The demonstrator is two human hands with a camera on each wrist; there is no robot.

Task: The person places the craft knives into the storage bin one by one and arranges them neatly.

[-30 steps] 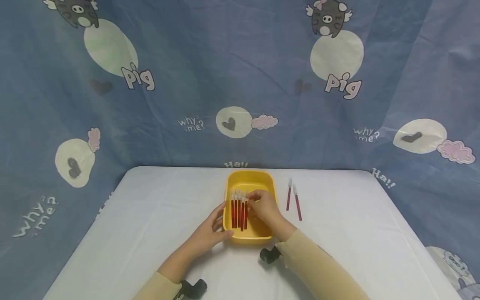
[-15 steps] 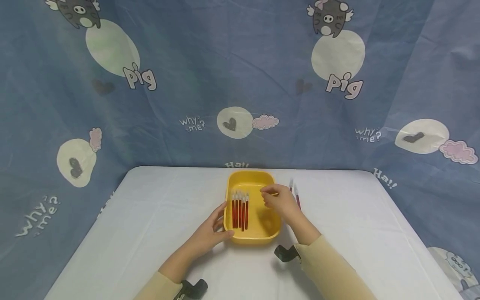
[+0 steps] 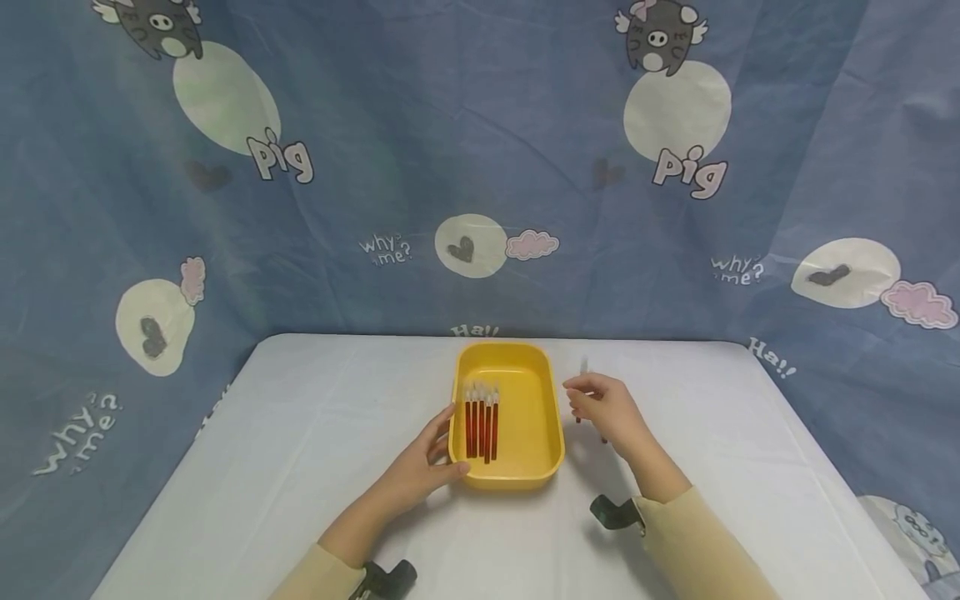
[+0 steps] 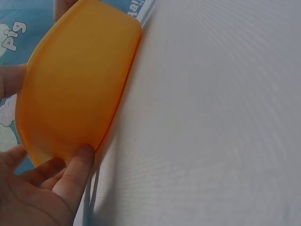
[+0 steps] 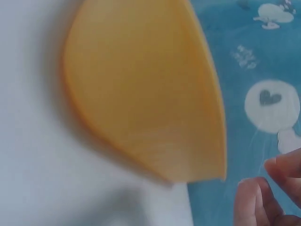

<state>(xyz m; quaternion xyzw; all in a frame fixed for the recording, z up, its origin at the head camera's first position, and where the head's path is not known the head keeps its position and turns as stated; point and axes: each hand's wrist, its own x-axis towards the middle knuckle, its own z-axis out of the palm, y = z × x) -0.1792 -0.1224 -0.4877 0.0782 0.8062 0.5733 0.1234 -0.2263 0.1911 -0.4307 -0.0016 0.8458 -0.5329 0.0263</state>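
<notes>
Our right hand [image 3: 607, 410] has moved off the yellow tray [image 3: 528, 417], near two loose brushes [image 3: 584, 365] on the desk [image 3: 352, 392], fingertips [image 5: 247, 190] narrowly parted; our left hand [image 3: 415, 472] grips the tray's edge, five red-handled brushes [image 3: 481, 429] inside.

Seven brushes [image 3: 482, 427], one tray [image 3: 528, 417], one table [image 3: 330, 408]
</notes>
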